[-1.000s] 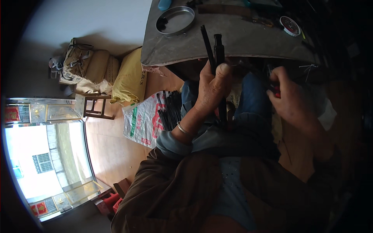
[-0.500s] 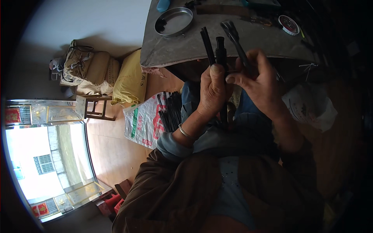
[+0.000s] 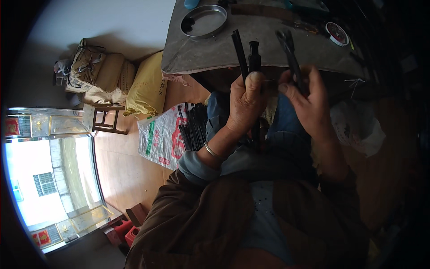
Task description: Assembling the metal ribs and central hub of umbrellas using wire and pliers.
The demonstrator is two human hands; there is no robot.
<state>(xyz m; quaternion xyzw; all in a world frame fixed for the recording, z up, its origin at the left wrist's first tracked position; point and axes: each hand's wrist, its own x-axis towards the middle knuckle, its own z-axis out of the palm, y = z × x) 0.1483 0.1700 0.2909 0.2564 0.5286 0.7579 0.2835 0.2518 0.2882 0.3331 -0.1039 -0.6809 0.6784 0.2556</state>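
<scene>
My left hand [image 3: 245,102] is closed round black tubes in front of the table edge. A slim, straight black rod [image 3: 240,53] and a thicker black tube with a stepped end [image 3: 254,57] stick up out of it. The thumb presses against them, and the lower part of the tube hangs below the fist. To the right, my right hand [image 3: 313,98] grips a dark metal tool with a forked, plier-like head [image 3: 286,42], head upward. A thin thread or wire [image 3: 271,80] spans the gap between the hands. Its ends are hidden by my fingers.
The grey table [image 3: 201,56] ahead carries a round metal tray [image 3: 208,22] with black bits and a round white-rimmed tin [image 3: 337,34]. Many black rods [image 3: 191,127] lie on a white sack [image 3: 159,139] at my left. Beyond stand a wooden stool [image 3: 109,119] and a yellow sack [image 3: 150,85].
My right hand, with the forked tool, has moved right and slightly down, away from my left hand. The thread between them shows longer. My left hand still holds the tubes.
</scene>
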